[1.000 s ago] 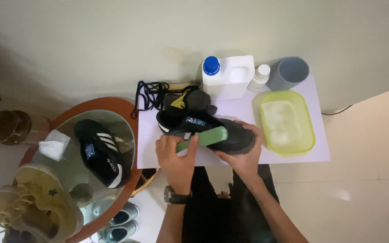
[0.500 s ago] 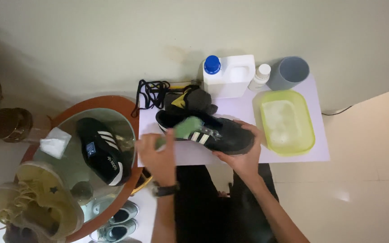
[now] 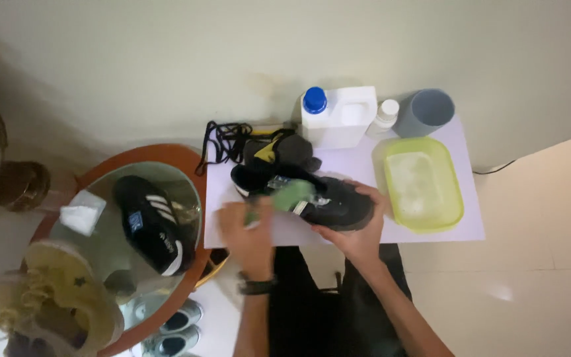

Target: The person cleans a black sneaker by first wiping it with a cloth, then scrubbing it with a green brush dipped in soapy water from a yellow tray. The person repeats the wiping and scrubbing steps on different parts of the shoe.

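Head view: a black shoe (image 3: 318,198) with white side stripes lies on a white sheet (image 3: 431,238), near the sheet's front edge and left of a yellow-green tub (image 3: 454,198) of pale water. The right hand (image 3: 358,231) is closed around the shoe's right end, fingers wrapped over the upper, steadying it. The left hand (image 3: 249,228) is closed around a green brush (image 3: 292,195) laid against the shoe's side; both are blurred, so the finger placement cannot be read exactly. The shoe's long axis runs left to right, tilted slightly down towards the right; which end is the toe cannot be told for certain. In my judgement the scrubbing is best done with short strokes along that axis, the right hand pressing firmly so the shoe does not slide on the sheet. A white jug (image 3: 335,116) with a blue cap, a small bottle (image 3: 384,116) and a grey cup (image 3: 424,112) stand behind; a second black shoe (image 3: 153,221) rests on the round glass table (image 3: 186,271) at left.
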